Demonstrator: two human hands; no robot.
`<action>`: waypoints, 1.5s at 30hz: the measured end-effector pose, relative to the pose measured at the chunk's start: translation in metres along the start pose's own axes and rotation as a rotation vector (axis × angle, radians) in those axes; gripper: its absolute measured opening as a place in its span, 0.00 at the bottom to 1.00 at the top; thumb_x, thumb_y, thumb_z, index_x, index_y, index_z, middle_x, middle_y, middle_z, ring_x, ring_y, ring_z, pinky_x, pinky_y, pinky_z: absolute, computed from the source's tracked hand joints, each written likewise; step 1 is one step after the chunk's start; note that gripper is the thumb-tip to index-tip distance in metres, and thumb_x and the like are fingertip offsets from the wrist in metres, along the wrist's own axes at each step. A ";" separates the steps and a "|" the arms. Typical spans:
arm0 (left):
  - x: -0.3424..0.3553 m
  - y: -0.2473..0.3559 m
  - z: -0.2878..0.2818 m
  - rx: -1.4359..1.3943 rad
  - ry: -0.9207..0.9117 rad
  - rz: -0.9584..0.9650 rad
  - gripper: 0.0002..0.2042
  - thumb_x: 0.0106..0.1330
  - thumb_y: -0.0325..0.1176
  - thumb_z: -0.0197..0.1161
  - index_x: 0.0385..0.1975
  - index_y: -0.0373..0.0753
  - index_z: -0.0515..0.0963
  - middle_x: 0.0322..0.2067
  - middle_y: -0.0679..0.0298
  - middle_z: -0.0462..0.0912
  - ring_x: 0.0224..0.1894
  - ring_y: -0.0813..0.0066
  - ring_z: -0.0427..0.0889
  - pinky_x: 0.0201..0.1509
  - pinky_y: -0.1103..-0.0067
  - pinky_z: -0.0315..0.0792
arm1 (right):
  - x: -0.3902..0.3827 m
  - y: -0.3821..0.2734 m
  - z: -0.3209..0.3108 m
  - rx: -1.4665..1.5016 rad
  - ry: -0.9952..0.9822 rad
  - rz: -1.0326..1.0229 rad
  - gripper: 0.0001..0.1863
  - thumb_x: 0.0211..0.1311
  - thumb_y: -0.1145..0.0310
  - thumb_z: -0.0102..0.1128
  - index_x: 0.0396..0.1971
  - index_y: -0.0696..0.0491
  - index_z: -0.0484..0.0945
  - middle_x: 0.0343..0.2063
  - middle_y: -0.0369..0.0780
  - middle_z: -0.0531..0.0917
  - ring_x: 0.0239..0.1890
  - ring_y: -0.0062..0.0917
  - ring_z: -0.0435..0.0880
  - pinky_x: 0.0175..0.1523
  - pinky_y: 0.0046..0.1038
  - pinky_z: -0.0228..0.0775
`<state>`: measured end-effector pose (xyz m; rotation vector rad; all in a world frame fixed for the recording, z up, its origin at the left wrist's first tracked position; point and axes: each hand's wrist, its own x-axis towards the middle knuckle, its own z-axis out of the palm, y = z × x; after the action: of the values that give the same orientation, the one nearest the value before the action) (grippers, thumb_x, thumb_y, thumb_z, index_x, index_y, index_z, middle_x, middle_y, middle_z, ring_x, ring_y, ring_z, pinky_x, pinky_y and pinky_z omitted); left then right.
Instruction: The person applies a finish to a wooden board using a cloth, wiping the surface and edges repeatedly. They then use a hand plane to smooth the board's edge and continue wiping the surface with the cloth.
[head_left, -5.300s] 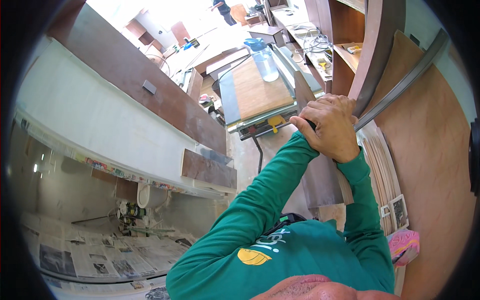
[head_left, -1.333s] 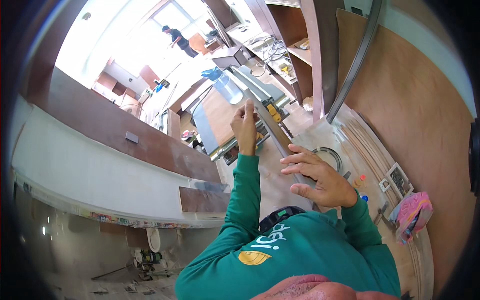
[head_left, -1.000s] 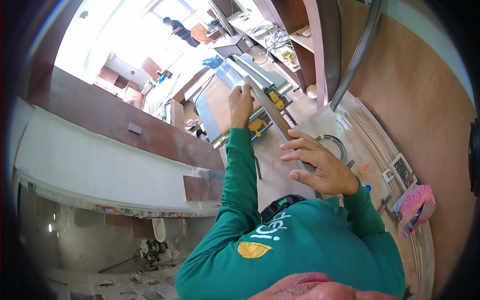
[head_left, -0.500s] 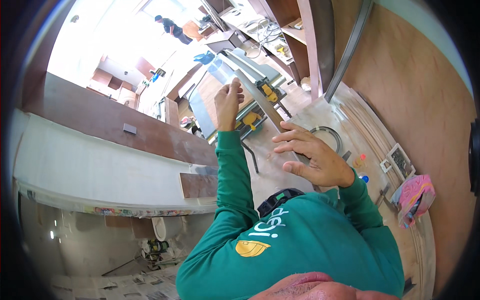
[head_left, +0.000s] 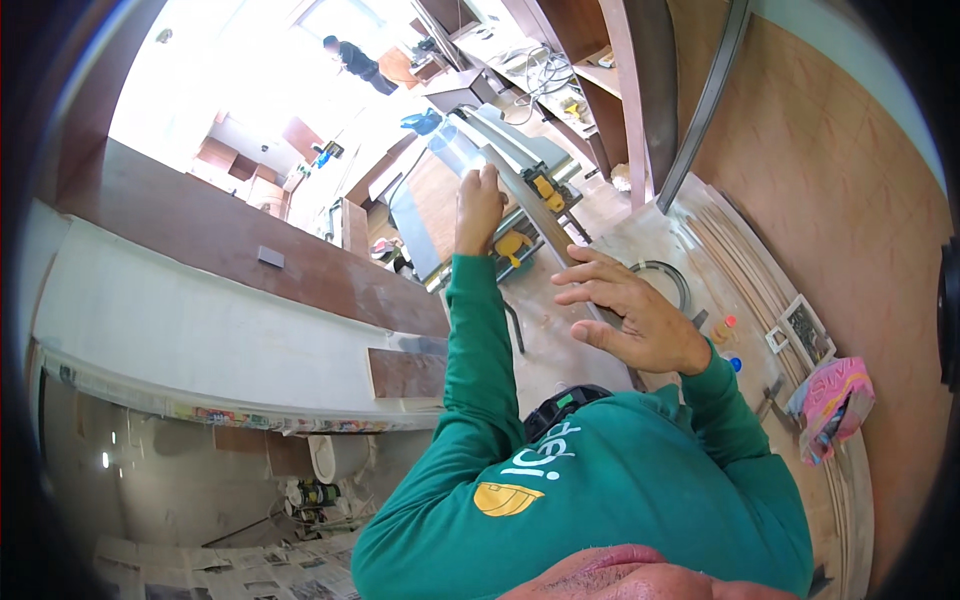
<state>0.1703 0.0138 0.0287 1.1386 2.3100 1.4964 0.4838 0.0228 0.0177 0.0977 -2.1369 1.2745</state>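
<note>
A long narrow brown board stretches diagonally from near my body toward a table saw with yellow fittings. My left hand grips the board toward its far end, fingers curled at its left edge. Lower down, my right hand is held over the board with fingers spread; whether the fingertips touch it I cannot tell. A clear bottle with a blue lid stands on the saw table behind my left hand.
A person stands bent in the bright room beyond. Cabinets with cables line the back right. On the right are wood strips, a coiled hose and a pink bag. A white-and-brown panel spans the left.
My hands, together on the board five seconds ago, are apart: the left gripping farther along, the right lower and spread. Over the last second both have shifted only slightly.
</note>
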 end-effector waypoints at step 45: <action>0.054 -0.051 0.070 -0.880 0.192 0.081 0.14 0.69 0.38 0.61 0.46 0.33 0.74 0.41 0.62 0.75 0.46 0.71 0.77 0.56 0.76 0.72 | -0.053 -0.041 0.010 -0.121 0.486 0.229 0.19 0.66 0.67 0.74 0.54 0.57 0.84 0.42 0.40 0.82 0.43 0.31 0.82 0.49 0.31 0.74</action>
<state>0.1420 0.0888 -0.0341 0.8413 1.3695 2.3563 0.5366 -0.0205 0.0163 -0.4738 -1.8270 1.1449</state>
